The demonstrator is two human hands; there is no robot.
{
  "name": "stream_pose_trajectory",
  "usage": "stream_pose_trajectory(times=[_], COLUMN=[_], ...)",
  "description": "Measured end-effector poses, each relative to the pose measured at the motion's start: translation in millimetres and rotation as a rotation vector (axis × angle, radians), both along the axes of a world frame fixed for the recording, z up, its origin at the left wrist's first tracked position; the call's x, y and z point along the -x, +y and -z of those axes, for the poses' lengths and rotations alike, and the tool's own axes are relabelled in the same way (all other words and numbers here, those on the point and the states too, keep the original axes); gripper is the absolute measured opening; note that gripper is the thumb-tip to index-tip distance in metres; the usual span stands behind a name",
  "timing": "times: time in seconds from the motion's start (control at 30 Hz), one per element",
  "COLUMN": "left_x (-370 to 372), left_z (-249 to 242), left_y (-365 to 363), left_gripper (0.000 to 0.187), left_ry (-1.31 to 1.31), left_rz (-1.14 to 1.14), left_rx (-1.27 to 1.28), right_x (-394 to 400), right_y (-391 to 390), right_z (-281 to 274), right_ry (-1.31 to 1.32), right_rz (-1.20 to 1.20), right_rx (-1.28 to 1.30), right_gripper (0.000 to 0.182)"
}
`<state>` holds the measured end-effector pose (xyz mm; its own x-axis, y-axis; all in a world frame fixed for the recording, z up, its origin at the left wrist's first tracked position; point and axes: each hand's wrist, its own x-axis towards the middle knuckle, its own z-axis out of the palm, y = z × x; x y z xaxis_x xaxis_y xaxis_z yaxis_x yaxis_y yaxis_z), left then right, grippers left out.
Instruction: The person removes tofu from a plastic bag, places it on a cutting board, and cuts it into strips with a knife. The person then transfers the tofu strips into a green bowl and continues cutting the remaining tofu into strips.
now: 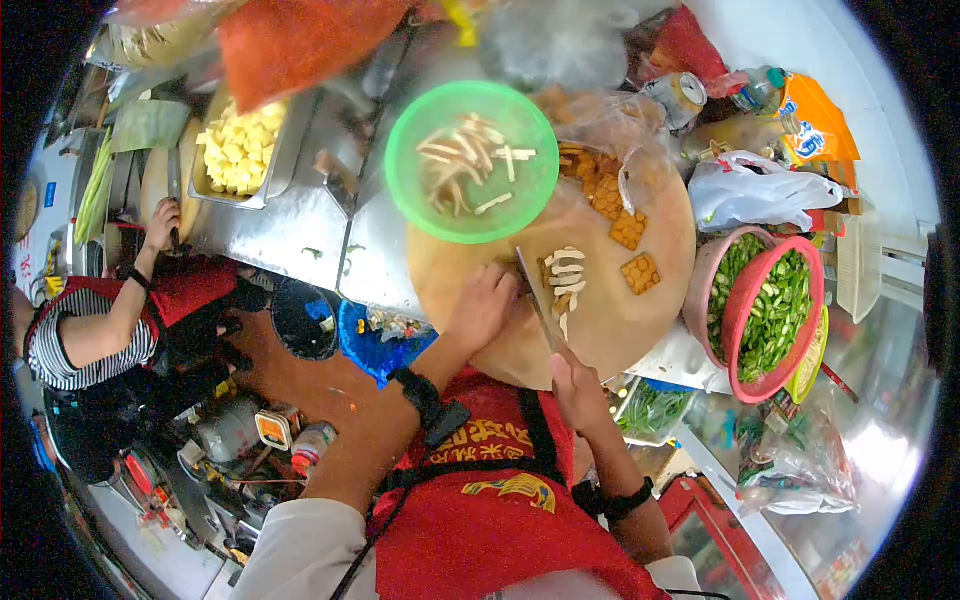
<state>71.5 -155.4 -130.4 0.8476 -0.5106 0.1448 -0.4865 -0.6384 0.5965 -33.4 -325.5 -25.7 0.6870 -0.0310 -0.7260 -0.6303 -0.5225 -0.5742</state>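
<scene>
My right hand (577, 388) is wrapped round the handle of a knife (540, 295), its blade standing on a round wooden chopping board (620, 335). On the blade's left side rests my left hand (485, 303), fingers curled down; whatever lies under them is hidden. Sliced strips (566, 278), pale inside with brown edges, lie against the right of the blade. They look like cut dried tofu. Two brown patterned squares (640, 272) sit farther right, near a heap of more such pieces (590, 180) in a clear plastic bag. A green bowl (400, 190) beyond my left hand contains similar strips.
Pink basins (815, 290) of sliced green vegetable stand at the right. Behind are a drink can (680, 98) and a white plastic bag (755, 190). A metal tray (265, 190) of pale yellow cubes is at the left, where another person's hand (162, 222) holds a knife.
</scene>
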Motion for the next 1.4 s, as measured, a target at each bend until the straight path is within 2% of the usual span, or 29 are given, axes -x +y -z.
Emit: stream_pose_trajectory(times=[0.17, 0.23, 0.27, 0.33, 0.43, 0.57, 0.63, 0.67, 0.73, 0.87, 0.93, 0.97, 1.03, 1.07, 1.13, 1.27, 1.33, 1.4], left_x=[-5.0, -2.4, -0.7, -0.4, -0.3, 2.1, 1.7, 3.2, 1.8, 2.8, 2.3, 2.9, 0.9, 1.5, 1.2, 0.9, 1.9, 3.4], left_z=[2.3, 4.9, 5.9, 6.7, 0.9, 8.2, 8.7, 8.0, -0.6, 4.1, 10.7, 11.3, 5.2, 5.4, 5.9, 6.3, 10.6, 9.2], left_y=[4.1, 6.2, 8.4, 9.2, 9.6, 12.5, 12.5, 12.9, 12.0, 14.0, 14.7, 15.4, 14.2, 14.2, 15.4, 15.7, 17.6, 19.5], left_gripper=[0.018, 0.021, 0.021, 0.024, 0.019, 0.021, 0.023, 0.023, 0.026, 0.027, 0.028, 0.028, 0.023, 0.023, 0.023, 0.023, 0.024, 0.025], left_ry=[-0.034, 0.022, 0.025, 0.046, 0.116, 0.106, -0.003, 0.001, 0.069, 0.151, 0.081, 0.085, -0.057, -0.055, -0.022, -0.013, -0.076, -0.080], left_rz=[0.031, 0.018, 0.011, 0.082, 0.067, 0.062, 0.069, 0.072, 0.078, 0.122, 0.104, 0.101, 0.098, 0.102, 0.125, 0.128, 0.106, 0.110], left_rx=[0.017, 0.153, 0.144, 0.000, 0.078, 0.061, 0.154, 0.153, 0.125, 0.086, 0.111, 0.111, 0.167, 0.169, 0.136, 0.139, 0.151, 0.121], right_x=[20.0, 32.1, 31.7, 3.9, -4.0, 22.9, 29.5, 23.9, -4.7, -0.5, 22.3, 25.9, 29.5, 23.2, -8.0, -5.6, 26.7, 28.9], right_y=[-10.9, -4.9, -2.9, 7.7, 0.6, -9.0, -5.5, -2.3, 7.2, -5.0, -11.1, -9.1, 0.2, 3.7, 11.0, -0.7, -9.2, -1.6], right_z=[-9.2, -1.5, 3.6, -4.7, 9.2, -6.7, -8.5, -5.5, -2.7, -5.0, -9.6, -7.5, -3.3, -0.4, -0.1, -13.4, -3.5, 7.1], right_ry=[-0.037, -0.424, -0.421, -0.065, 0.016, -0.044, -0.302, -0.299, 0.077, 0.137, -0.138, -0.134, -0.341, -0.339, 0.137, 0.224, -0.314, -0.333], right_rz=[0.006, -0.113, -0.117, -0.019, 0.000, -0.012, -0.119, -0.116, -0.032, 0.030, -0.068, -0.070, -0.116, -0.112, -0.025, 0.038, -0.116, -0.136], right_rx=[-0.046, 0.092, 0.082, 0.024, -0.003, 0.001, 0.049, 0.048, 0.022, -0.048, 0.004, 0.004, 0.065, 0.068, -0.006, -0.076, 0.014, 0.069], right_gripper=[0.048, 0.048, 0.048, 0.048, 0.048, 0.047, 0.047, 0.047, 0.047, 0.047, 0.046, 0.046, 0.048, 0.048, 0.049, 0.049, 0.048, 0.048])
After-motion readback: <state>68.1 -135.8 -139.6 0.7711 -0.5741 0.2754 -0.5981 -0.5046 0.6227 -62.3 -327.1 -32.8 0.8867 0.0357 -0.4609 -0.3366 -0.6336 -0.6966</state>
